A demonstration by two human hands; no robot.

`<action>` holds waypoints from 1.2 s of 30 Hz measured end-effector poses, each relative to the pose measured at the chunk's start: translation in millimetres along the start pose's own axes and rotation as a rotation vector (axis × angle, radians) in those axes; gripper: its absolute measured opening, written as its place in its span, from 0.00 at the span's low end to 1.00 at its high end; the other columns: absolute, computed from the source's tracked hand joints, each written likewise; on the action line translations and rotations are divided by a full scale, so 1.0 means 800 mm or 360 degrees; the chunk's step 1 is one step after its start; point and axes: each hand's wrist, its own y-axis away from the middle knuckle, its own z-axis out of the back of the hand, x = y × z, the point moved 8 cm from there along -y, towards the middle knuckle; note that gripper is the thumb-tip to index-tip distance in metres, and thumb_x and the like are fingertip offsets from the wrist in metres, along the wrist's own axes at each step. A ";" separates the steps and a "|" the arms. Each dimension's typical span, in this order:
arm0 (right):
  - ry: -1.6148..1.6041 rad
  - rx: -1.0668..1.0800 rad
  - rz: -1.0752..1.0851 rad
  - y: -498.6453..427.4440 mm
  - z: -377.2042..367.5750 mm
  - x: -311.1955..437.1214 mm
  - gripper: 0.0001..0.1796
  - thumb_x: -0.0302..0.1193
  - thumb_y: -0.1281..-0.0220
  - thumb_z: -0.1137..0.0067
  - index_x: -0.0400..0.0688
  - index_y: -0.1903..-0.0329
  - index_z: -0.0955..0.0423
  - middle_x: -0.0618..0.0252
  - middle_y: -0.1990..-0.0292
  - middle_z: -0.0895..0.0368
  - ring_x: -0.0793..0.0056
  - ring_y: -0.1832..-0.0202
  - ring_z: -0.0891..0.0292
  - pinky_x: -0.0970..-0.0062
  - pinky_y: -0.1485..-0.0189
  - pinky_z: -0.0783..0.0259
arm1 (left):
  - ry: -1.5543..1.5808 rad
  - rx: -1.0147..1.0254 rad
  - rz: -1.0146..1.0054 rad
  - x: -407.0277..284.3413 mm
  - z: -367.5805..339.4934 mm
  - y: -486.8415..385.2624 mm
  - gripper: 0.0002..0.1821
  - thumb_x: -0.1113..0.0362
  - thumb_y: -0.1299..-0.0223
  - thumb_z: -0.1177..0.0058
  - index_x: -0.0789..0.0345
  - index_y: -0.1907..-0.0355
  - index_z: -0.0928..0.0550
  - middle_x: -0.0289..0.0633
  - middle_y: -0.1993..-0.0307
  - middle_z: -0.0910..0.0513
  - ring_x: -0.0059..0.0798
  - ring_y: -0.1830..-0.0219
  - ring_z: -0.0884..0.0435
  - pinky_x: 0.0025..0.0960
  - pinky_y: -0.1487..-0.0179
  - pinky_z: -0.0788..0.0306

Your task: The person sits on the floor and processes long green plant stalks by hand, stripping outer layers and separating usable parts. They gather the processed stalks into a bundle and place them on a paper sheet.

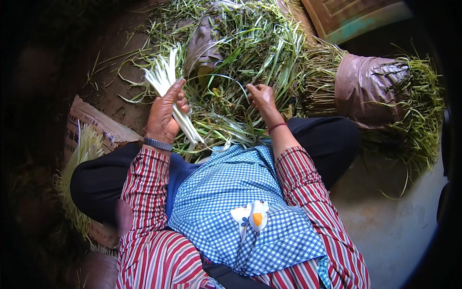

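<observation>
My left hand (166,113) is closed around a bunch of pale, white-stemmed leafy stalks (164,77), which slants from upper left down towards my lap. To the right, my right hand (260,96) pinches the end of a thin pale green leaf strand (236,80) between thumb and fingers. The strand arches leftward over the heap. Under and beyond both hands lies a large pile of loose green leaves and stalks (249,47), some of it brownish.
A big bundle of stalks in a purplish plastic wrap (368,90) lies at right. Paler stalks (85,151) rest on a printed sack (104,126) at left. A wooden panel (355,18) stands at upper right. Purplish plastic (205,43) lies amid the pile.
</observation>
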 end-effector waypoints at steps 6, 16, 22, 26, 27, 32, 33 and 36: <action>0.0014 0.0033 0.0153 -0.015 -0.029 -0.010 0.16 0.37 0.44 0.40 0.33 0.74 0.21 0.60 0.81 0.21 0.74 0.79 0.27 0.69 0.74 0.31 | -0.0102 -0.0018 0.0035 0.005 -0.002 0.007 0.10 0.66 0.37 0.37 0.68 0.57 0.20 0.28 0.79 0.28 0.15 0.80 0.34 0.21 0.77 0.39; 0.0166 0.0731 0.0585 0.174 -0.119 0.123 0.12 0.31 0.36 0.41 0.35 0.72 0.27 0.76 0.79 0.30 0.89 0.75 0.37 0.79 0.75 0.39 | -0.0325 -0.0012 -0.0034 -0.013 0.012 -0.006 0.11 0.65 0.38 0.36 0.68 0.57 0.19 0.34 0.74 0.19 0.13 0.81 0.28 0.18 0.79 0.34; 0.0124 0.0923 0.0706 0.210 -0.139 0.128 0.11 0.31 0.37 0.41 0.37 0.71 0.28 0.66 0.79 0.27 0.78 0.76 0.32 0.73 0.73 0.35 | -0.0615 0.0199 0.0181 -0.001 -0.006 0.006 0.17 0.64 0.39 0.35 0.69 0.51 0.21 0.39 0.64 0.14 0.09 0.79 0.31 0.14 0.77 0.35; 0.0306 0.0892 0.0724 0.212 -0.140 0.128 0.13 0.35 0.39 0.40 0.38 0.70 0.26 0.56 0.79 0.23 0.65 0.77 0.25 0.65 0.71 0.30 | -0.0799 0.0290 0.0258 0.014 0.003 -0.007 0.15 0.63 0.39 0.35 0.68 0.54 0.20 0.38 0.66 0.14 0.08 0.80 0.31 0.14 0.77 0.37; 0.0308 0.0873 0.0762 0.212 -0.141 0.127 0.13 0.35 0.39 0.40 0.38 0.70 0.26 0.56 0.79 0.23 0.65 0.78 0.25 0.65 0.71 0.30 | -0.0795 0.0337 0.0293 0.017 0.000 -0.008 0.14 0.64 0.39 0.35 0.68 0.55 0.20 0.37 0.67 0.15 0.09 0.80 0.31 0.14 0.77 0.37; 0.0293 0.1011 0.0684 0.203 -0.149 0.107 0.13 0.34 0.40 0.40 0.37 0.70 0.26 0.55 0.80 0.26 0.68 0.78 0.27 0.66 0.72 0.30 | -0.0876 0.0395 0.0334 0.024 -0.006 -0.006 0.10 0.63 0.40 0.34 0.66 0.61 0.18 0.31 0.74 0.18 0.08 0.82 0.32 0.14 0.78 0.39; 0.0203 0.1229 0.0586 0.202 -0.150 0.109 0.12 0.33 0.38 0.39 0.36 0.67 0.24 0.61 0.81 0.26 0.75 0.77 0.28 0.68 0.72 0.31 | -0.0901 0.0395 0.0322 0.024 -0.005 -0.006 0.10 0.63 0.40 0.34 0.66 0.61 0.18 0.30 0.74 0.18 0.08 0.82 0.32 0.14 0.78 0.39; 0.0196 0.1446 0.0441 0.184 -0.132 0.131 0.12 0.32 0.34 0.39 0.35 0.57 0.21 0.68 0.71 0.20 0.79 0.73 0.26 0.76 0.69 0.27 | -0.0880 0.0337 0.0183 -0.002 -0.007 0.004 0.12 0.64 0.40 0.34 0.67 0.58 0.18 0.30 0.73 0.18 0.08 0.81 0.33 0.15 0.79 0.39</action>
